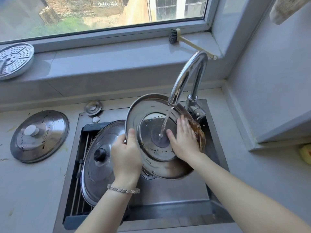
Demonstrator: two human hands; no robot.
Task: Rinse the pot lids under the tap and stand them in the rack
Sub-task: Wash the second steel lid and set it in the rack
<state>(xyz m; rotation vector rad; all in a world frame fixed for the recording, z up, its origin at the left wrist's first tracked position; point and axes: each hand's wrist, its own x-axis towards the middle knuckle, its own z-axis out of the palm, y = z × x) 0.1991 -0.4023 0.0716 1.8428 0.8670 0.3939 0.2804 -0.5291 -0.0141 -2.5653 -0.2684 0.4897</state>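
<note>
A grey counter [33,182] runs under a window [101,12], with a steel sink [168,190] set into it. Far left of the left hand [126,157], a steamer plate [14,60] sits on the sill [101,59]. Below it, a white-knob lid [50,145] lies knob up on the counter, specked with scraps. Just left of that hand, a black-knob lid [101,174] lies knob up on the rack [79,204] in the sink's left part.

The left hand, with a bracelet [122,189] at its wrist, grips the left rim of the held lid [146,111], with the thumb on the inner face and the fingers behind. This lid is tilted over the sink between the two hands, underside to the camera, with brown stains along its right and lower edge.

Water [166,120] from the tap [190,71] lands at the lid's centre, just left of the right hand [185,138]. That hand lies flat on the inner face, fingers straight and close together.

Beyond the right hand, a brush [175,37] rests on the sill. Far to its right, a yellow sponge [305,153] sits at the frame's edge.
</note>
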